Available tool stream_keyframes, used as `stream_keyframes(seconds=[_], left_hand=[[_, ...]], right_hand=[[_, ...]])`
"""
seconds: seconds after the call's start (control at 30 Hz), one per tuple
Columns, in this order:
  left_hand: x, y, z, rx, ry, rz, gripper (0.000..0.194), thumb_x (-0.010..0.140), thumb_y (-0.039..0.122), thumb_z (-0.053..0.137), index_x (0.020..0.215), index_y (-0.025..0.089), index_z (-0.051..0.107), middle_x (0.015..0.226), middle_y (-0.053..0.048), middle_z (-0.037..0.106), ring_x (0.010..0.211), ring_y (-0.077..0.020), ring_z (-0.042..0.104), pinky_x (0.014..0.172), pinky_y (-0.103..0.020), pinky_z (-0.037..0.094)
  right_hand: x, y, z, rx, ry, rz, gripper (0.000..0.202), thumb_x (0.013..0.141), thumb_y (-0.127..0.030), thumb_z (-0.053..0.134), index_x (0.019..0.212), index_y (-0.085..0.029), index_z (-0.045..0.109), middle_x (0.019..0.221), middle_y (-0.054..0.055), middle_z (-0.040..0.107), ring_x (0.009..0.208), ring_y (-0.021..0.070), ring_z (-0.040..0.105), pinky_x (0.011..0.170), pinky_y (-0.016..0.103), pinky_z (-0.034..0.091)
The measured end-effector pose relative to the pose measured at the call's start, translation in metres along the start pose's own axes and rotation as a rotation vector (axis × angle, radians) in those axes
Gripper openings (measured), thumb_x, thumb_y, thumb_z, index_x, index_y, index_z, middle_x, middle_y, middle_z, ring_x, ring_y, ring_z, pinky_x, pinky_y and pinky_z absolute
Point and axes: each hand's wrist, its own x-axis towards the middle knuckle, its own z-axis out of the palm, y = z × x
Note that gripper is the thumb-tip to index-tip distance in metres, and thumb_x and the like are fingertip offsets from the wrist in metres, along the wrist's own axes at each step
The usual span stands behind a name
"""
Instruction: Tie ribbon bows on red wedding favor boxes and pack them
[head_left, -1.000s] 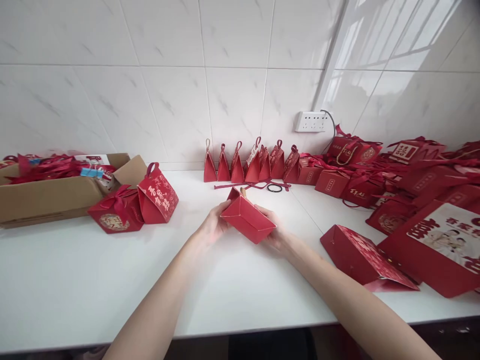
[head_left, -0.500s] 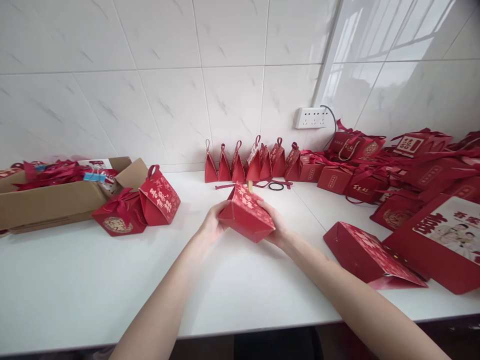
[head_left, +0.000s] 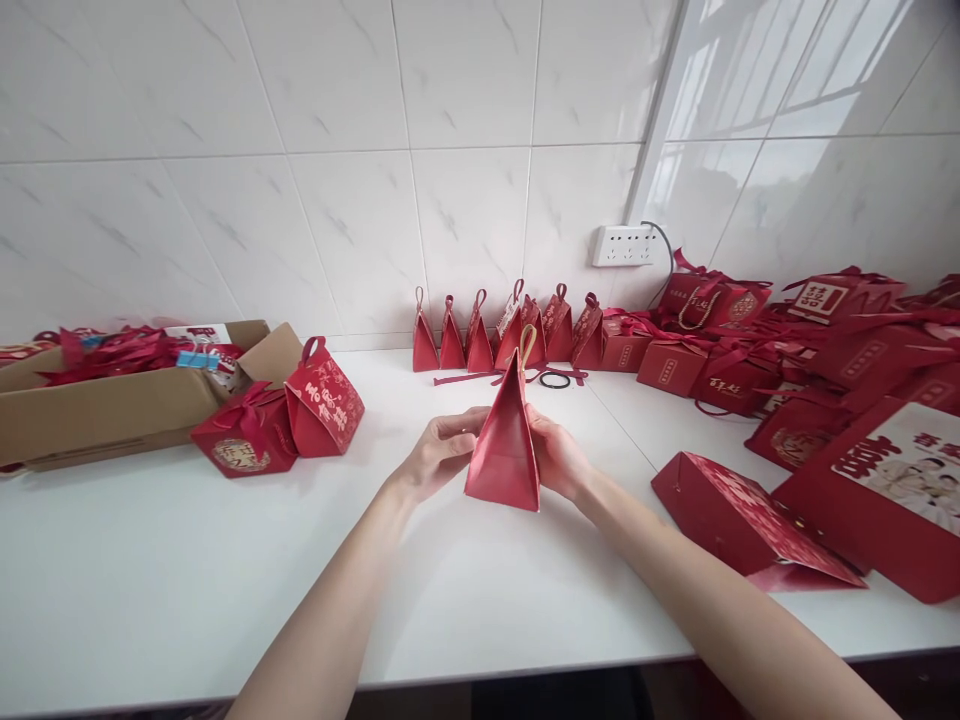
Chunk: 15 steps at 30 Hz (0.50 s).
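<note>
A red triangular box (head_left: 504, 450) with a gold loop (head_left: 529, 343) at its peak stands upright between my hands, over the white table (head_left: 450, 600). One plain triangular end faces me. My left hand (head_left: 442, 450) is at the box's left side, its fingers bent and closed against it. On the right side, my right hand (head_left: 556, 455) grips the box, with part of its fingers hidden behind it. Beyond the hands lie dark red ribbon pieces (head_left: 465, 378) and a black ring (head_left: 555, 380).
Several small triangular boxes (head_left: 425, 345) line the tiled wall. At the left are a cardboard box (head_left: 112, 415) of ribbons and two red boxes (head_left: 324, 405). Red boxes pile up at the right, near a larger one lying down (head_left: 720, 520). A socket strip (head_left: 625, 246) is on the wall.
The held box has turned from lying tilted, with its patterned face showing, to upright with a plain end towards me. Its gold loop now points up. The view has shifted slightly.
</note>
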Motion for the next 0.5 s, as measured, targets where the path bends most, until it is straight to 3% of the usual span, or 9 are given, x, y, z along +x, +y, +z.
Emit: stream_keyframes(seconds=[0.13,0.23,0.37,0.43,0.5], left_hand=[[0.005,0.001,-0.001,0.019,0.200,0.062,0.053,0.060,0.052,0.077,0.101,0.019,0.069,0.106,-0.008,0.069,0.097,-0.0261,0.062,0.078,-0.031,0.047],[0.009,-0.001,-0.004,0.100,0.340,-0.044,0.043,0.067,0.040,0.074,0.103,0.017,0.066,0.108,-0.009,0.068,0.095,-0.0234,0.062,0.079,-0.030,0.047],[0.009,-0.008,-0.008,-0.154,0.394,-0.308,0.030,0.077,0.037,0.057,0.091,0.012,0.065,0.084,-0.011,0.069,0.072,-0.0224,0.064,0.064,-0.034,0.050],[0.009,-0.011,-0.008,-0.273,0.343,-0.373,0.032,0.078,0.038,0.051,0.088,0.010,0.064,0.077,-0.012,0.068,0.065,-0.0237,0.063,0.056,-0.035,0.049],[0.010,-0.013,-0.007,-0.328,0.296,-0.387,0.033,0.077,0.036,0.051,0.091,0.009,0.064,0.081,-0.013,0.068,0.069,-0.0255,0.064,0.058,-0.037,0.051]], right_hand=[[0.001,-0.005,0.001,-0.104,0.181,-0.177,0.031,0.069,-0.041,0.073,0.089,-0.022,0.060,0.089,0.000,0.067,0.077,0.0177,0.063,0.071,0.030,0.052],[0.000,-0.014,0.001,-0.202,0.305,-0.261,0.037,0.064,-0.045,0.077,0.086,-0.021,0.058,0.087,0.000,0.066,0.076,0.0170,0.062,0.065,0.027,0.051],[-0.003,-0.022,0.002,-0.087,0.078,-0.184,0.049,0.065,-0.068,0.064,0.070,-0.020,0.055,0.070,-0.001,0.059,0.059,0.0136,0.056,0.042,0.021,0.042],[-0.003,-0.022,0.002,-0.070,-0.024,-0.140,0.051,0.064,-0.072,0.061,0.067,-0.021,0.054,0.064,-0.001,0.055,0.052,0.0131,0.052,0.033,0.020,0.033],[-0.002,-0.020,0.000,-0.095,-0.042,-0.116,0.050,0.067,-0.070,0.059,0.070,-0.021,0.056,0.064,-0.001,0.055,0.051,0.0133,0.051,0.033,0.021,0.034]])
